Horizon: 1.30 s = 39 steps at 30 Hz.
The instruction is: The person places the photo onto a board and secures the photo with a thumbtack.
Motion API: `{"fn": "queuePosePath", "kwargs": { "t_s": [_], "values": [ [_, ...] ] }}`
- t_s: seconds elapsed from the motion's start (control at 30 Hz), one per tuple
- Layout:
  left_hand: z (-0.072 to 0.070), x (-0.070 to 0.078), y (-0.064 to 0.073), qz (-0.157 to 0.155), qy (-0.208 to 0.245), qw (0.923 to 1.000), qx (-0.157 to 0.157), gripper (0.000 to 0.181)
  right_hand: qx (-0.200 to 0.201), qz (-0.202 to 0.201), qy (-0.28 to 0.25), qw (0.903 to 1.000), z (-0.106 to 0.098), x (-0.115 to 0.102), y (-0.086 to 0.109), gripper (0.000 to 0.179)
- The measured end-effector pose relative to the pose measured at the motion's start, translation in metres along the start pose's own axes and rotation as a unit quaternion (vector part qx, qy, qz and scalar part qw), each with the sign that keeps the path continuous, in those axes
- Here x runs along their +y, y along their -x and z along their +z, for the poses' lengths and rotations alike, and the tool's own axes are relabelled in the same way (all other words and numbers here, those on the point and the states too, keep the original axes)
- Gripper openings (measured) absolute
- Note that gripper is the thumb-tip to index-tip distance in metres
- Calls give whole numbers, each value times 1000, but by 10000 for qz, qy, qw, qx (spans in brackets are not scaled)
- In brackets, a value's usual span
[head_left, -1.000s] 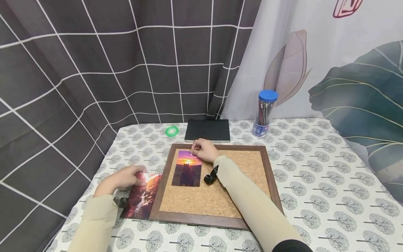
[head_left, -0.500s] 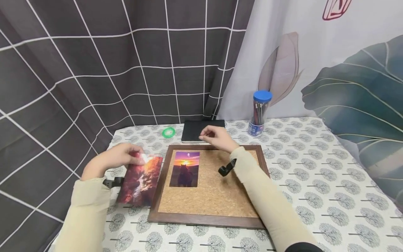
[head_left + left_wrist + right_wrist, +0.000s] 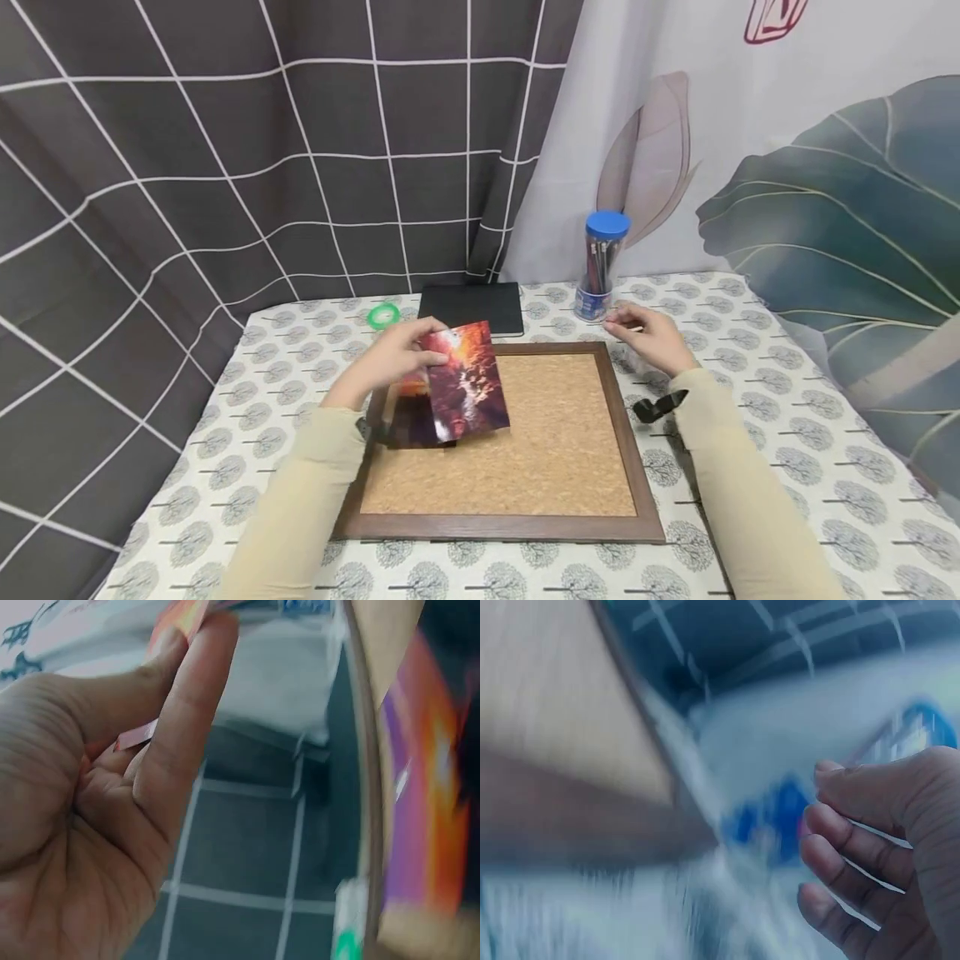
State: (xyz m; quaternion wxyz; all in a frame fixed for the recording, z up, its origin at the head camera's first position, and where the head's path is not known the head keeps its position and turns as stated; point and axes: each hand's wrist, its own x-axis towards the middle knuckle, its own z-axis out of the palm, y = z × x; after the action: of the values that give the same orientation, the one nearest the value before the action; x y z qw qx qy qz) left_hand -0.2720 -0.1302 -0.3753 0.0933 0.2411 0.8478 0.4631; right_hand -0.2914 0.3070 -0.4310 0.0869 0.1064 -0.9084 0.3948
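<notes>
My left hand (image 3: 393, 358) pinches a red and orange photo print (image 3: 472, 387) by its upper left edge, holding it tilted above a wood-framed cork board (image 3: 562, 442). Behind that print, partly covered, a purple sunset photo with a dark horse (image 3: 412, 421) lies on the board's left side. The left wrist view shows thumb and forefinger on the print's orange edge (image 3: 180, 619). Beyond the board's upper right corner hovers my right hand (image 3: 652, 337), near the pencil jar. In the right wrist view its fingers are loosely curled, with no held thing plainly visible.
A clear jar of pencils (image 3: 598, 271) with a blue lid stands at the back right. At the back lie a black flat notebook-like item (image 3: 472, 308) and a green tape ring (image 3: 383, 315). A tree-print cloth (image 3: 750, 433) covers the table; curtains hang behind.
My left hand has lifted the red photo print from the table's left side and carried it right, over the board. My right hand has left the horse photo's top and moved right.
</notes>
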Motion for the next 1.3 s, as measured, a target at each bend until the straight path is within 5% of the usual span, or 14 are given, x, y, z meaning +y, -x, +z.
{"fn": "queuePosePath", "kwargs": {
  "t_s": [0.23, 0.43, 0.7, 0.93, 1.3],
  "values": [
    [33, -1, -21, -6, 484, 9985, 246, 34, 13, 115, 246, 9996, 4, 47, 9, 31],
    [52, -12, -23, -17, 649, 9978, -90, 44, -11, -308, 345, 9989, 17, 60, 10, 27],
    [66, -33, -27, 101, -535, 9978, -386, 62, -192, -372, 491, 9979, 20, 58, 14, 25],
    [70, -37, -33, 332, -1552, 9861, -488, 65, -229, -558, 497, 9969, 15, 63, 16, 27],
    [72, -39, -44, 492, -1821, 9798, -667, 68, -141, -246, 383, 9989, 8, 68, 18, 23]
  ]
}}
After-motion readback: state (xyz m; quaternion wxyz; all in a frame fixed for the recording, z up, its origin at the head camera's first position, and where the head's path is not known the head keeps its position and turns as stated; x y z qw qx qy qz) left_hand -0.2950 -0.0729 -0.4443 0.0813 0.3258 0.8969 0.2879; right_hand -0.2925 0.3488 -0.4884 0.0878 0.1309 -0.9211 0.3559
